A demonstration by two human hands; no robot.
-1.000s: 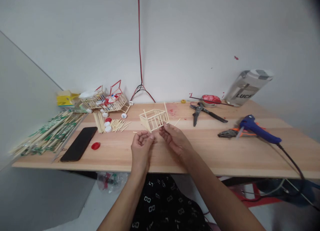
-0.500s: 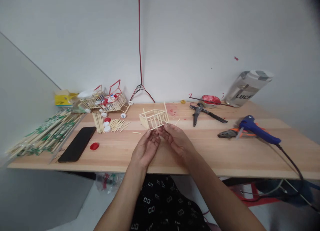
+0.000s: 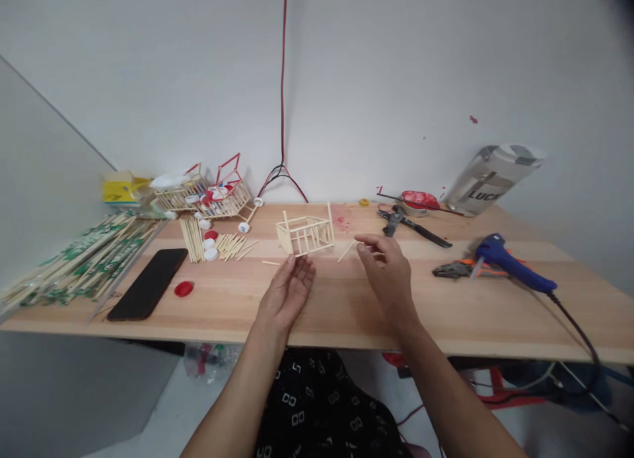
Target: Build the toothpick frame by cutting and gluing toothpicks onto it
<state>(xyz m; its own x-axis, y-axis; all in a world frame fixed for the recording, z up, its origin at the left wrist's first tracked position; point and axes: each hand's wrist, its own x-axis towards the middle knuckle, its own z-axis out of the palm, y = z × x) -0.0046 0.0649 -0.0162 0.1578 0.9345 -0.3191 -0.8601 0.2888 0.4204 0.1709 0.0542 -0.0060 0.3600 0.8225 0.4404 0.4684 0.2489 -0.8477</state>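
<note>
My left hand (image 3: 292, 283) is closed on the near lower edge of a small basket-like frame of thin wooden sticks (image 3: 310, 237), pinching it between thumb and fingers. The frame has upright posts and an open top. To its right, my right hand (image 3: 384, 263) is at the upper end of a short loose wooden stick (image 3: 347, 251). Its thumb and forefinger look slightly apart around that end; whether they touch it is hard to see. Another short stick (image 3: 270, 263) lies left of the frame.
Cut sticks (image 3: 230, 247), bottle caps (image 3: 183, 288), a phone (image 3: 148, 283) and wrapped chopsticks (image 3: 84, 263) lie left. Finished-looking stick carts (image 3: 222, 197) stand behind them. Cutting pliers (image 3: 413, 227), more pliers (image 3: 453, 268), a blue glue gun (image 3: 515, 263) and a tilted container (image 3: 495, 179) are right.
My right hand has let go of the stick frame and moved right to the loose stick. My left hand keeps hold of the frame, which stays nearly in place.
</note>
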